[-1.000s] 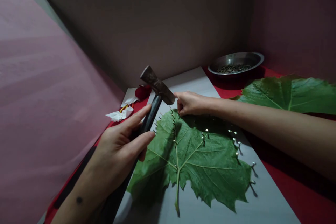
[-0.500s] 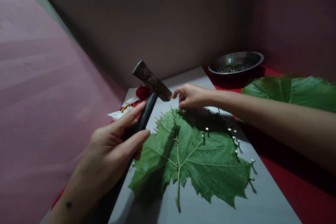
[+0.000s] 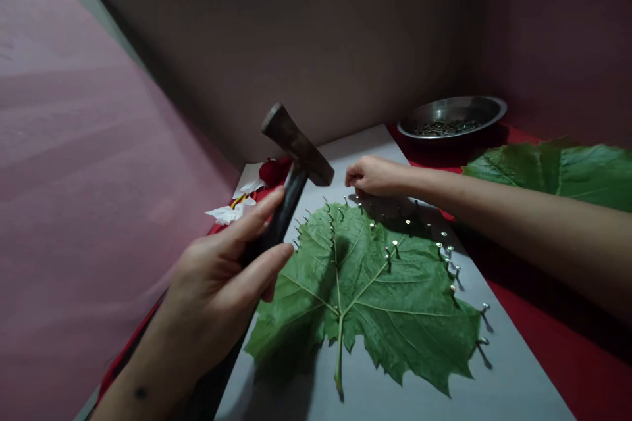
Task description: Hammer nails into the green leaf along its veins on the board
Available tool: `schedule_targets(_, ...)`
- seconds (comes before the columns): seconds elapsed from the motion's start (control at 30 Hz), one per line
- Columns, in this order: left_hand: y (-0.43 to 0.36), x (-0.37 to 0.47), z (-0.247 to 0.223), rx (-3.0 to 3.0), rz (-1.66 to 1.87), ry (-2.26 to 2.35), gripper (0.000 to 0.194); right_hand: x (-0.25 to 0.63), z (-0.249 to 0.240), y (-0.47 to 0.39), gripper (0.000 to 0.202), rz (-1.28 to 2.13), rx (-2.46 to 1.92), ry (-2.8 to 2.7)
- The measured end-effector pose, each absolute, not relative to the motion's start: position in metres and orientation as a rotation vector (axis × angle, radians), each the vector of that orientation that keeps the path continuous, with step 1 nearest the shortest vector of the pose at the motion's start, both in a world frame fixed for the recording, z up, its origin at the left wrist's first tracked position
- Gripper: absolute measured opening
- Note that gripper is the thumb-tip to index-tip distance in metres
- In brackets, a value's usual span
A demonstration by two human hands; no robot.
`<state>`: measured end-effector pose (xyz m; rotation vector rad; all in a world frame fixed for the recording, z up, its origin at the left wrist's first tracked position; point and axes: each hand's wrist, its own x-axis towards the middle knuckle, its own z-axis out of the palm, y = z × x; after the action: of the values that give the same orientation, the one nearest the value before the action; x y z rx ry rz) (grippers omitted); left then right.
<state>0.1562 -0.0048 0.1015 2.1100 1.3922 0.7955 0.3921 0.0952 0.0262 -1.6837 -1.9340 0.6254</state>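
My left hand (image 3: 217,283) grips the dark handle of a hammer (image 3: 299,148), raised above the left side of a big green lobed leaf (image 3: 375,329). The leaf lies flat on a white board (image 3: 498,375), its stem toward me. Several nails (image 3: 395,245) stand upright along its edges and veins, some leaning. Just beyond the leaf's far tip is my right hand (image 3: 375,175), its fingers curled together; anything between them is hidden. The hammer head is to the left of that hand, apart from it.
A metal bowl (image 3: 451,118) with many nails stands at the back right on a red cloth (image 3: 533,348). Another green leaf (image 3: 553,168) lies at right. White tissue (image 3: 232,212) and a round red object (image 3: 271,172) are behind the hammer. Pink walls stand close by.
My right hand has moved a little right along the leaf's far edge, its fingers more curled; nails at the tip now show. The hammer stays raised. The view has shifted slightly.
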Motion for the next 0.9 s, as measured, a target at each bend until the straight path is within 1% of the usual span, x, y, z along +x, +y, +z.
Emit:
schedule_targets(0.07, -0.005, 0.158, 0.101, 2.156, 0.872, 1.410, 0.063, 0.392, 0.027, 0.095, 0.031, 0.633, -1.695, -1.935)
schedule_targets(0.1, -0.004, 0.159, 0.098, 2.173, 0.831, 1.402, 0.063, 0.393, 0.028, 0.096, 0.032, 0.639, -1.702, -1.928)
schedule_targets(0.13, -0.001, 0.160, 0.093, 2.175, 0.732, 1.403, 0.062, 0.393, 0.028, 0.096, 0.033, 0.643, -1.708, -1.916)
schedule_targets(0.17, 0.002, 0.162, 0.089, 2.173, 0.561, 1.391, 0.060, 0.393, 0.027, 0.096, 0.034, 0.646, -1.709, -1.906)
schedule_targets(0.27, 0.012, 0.165, 0.078, 2.075, 0.422, 1.376, 0.060, 0.393, 0.026, 0.096, 0.034, 0.649, -1.708, -1.883)
schedule_targets(0.37, 0.013, 0.163, 0.081, 1.985, 0.500, 1.347, 0.060, 0.393, 0.024, 0.098, 0.034, 0.664, -1.712, -1.880)
schedule_targets(0.47, 0.005, 0.159, 0.094, 1.978, 0.666, 1.381, 0.059, 0.394, 0.024, 0.099, 0.035, 0.687, -1.720, -1.886)
schedule_targets(0.57, 0.000, 0.156, 0.100, 2.013, 0.836, 1.472, 0.063, 0.394, 0.024, 0.100, 0.035, 0.692, -1.724, -1.882)
schedule_targets(0.63, 0.002, 0.159, 0.095, 2.033, 0.805, 1.479, 0.065, 0.394, 0.024, 0.100, 0.035, 0.685, -1.723, -1.877)
schedule_targets(0.7, 0.007, 0.164, 0.084, 2.053, 0.595, 1.437, 0.063, 0.393, 0.023, 0.100, 0.033, 0.687, -1.716, -1.866)
schedule_targets(0.77, 0.014, 0.168, 0.075, 2.051, 0.462, 1.382, 0.061, 0.393, 0.022, 0.100, 0.031, 0.700, -1.703, -1.847)
schedule_targets(0.83, 0.017, 0.170, 0.073, 2.046, 0.458, 1.343, 0.060, 0.394, 0.021, 0.101, 0.030, 0.724, -1.691, -1.840)
schedule_targets(0.9, 0.013, 0.167, 0.078, 2.065, 0.525, 1.339, 0.059, 0.396, 0.021, 0.101, 0.031, 0.737, -1.683, -1.851)
